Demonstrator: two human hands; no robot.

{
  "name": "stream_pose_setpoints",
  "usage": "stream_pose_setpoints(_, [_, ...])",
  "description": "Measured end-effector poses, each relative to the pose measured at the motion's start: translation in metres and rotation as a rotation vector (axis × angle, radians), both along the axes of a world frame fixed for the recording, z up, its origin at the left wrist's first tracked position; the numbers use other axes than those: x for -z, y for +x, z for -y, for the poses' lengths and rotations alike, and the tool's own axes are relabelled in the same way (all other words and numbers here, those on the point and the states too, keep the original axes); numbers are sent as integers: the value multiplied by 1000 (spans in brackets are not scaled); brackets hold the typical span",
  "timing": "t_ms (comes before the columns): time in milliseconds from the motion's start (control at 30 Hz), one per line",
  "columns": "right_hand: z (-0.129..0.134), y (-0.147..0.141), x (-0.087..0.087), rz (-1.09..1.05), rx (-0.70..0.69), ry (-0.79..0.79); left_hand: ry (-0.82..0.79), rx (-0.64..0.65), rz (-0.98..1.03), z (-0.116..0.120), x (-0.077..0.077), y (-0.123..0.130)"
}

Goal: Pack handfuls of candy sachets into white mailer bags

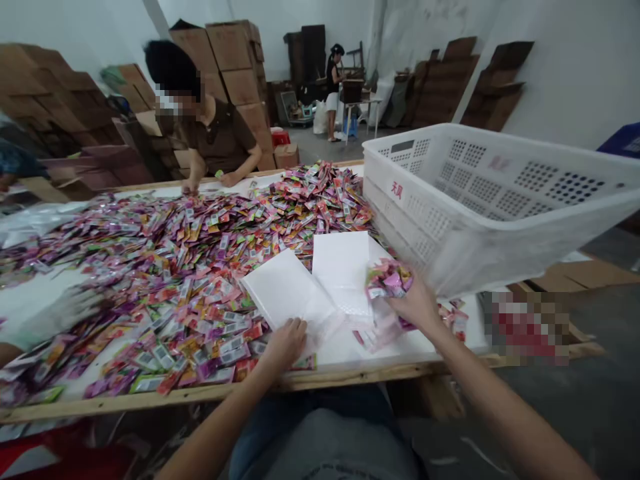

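Note:
My left hand [290,341] is closed on the lower edge of a white padded envelope [287,287] lying tilted on the heap of small packets [200,293]. A second white envelope [341,267] lies beside it, to the right. My right hand [417,303] is closed around a bunch of colourful packets [389,279], just right of the second envelope. Clear plastic lies between and below the envelopes. Some of the fingertips of my right hand are hidden behind the packets.
A large white plastic basket [415,200] stands at the right of the wood-edged table [170,405]. Across it, a person [220,137] handles packets. A gloved hand [65,310] reaches in at left. Cardboard boxes [235,60] and another person [333,87] are behind.

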State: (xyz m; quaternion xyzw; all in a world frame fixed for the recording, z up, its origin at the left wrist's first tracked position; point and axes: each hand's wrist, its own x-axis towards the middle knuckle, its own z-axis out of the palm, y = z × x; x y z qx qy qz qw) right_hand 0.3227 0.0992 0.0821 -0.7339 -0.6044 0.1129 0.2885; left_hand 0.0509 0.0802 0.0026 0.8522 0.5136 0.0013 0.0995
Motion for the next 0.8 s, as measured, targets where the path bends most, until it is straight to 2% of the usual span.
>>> stream_pose_setpoints(67, [15,-26,-2,-225,-221,32,26,8,171,-5,-1,-5])
stream_pose_setpoints(133, [24,-57,5,-433,-474,-80,15,-48,452,-8,1,-6])
stream_pose_setpoints(200, [25,-81,20,-538,-604,-186,-46,-117,755,-12,6,-3])
stream_pose_setpoints(267, [19,-94,38,-532,-574,-205,-104,-194,961,-16,13,3])
stream_pose_setpoints(333, [13,-95,51,-466,-522,-165,-139,-307,1060,-19,20,10])
stream_pose_setpoints(467, [14,-85,65,-339,-561,-66,-167,-464,1136,-23,29,18])
stream_pose_setpoints(567, [21,-79,69,-295,-613,-72,-151,-532,1135,-23,24,14])
stream_pose_setpoints(633, [21,-80,69,-257,-614,-113,-136,-526,1118,-21,15,9])
stream_pose_setpoints(800, [-3,-97,59,-138,-433,-296,-59,-286,981,-18,-6,11])
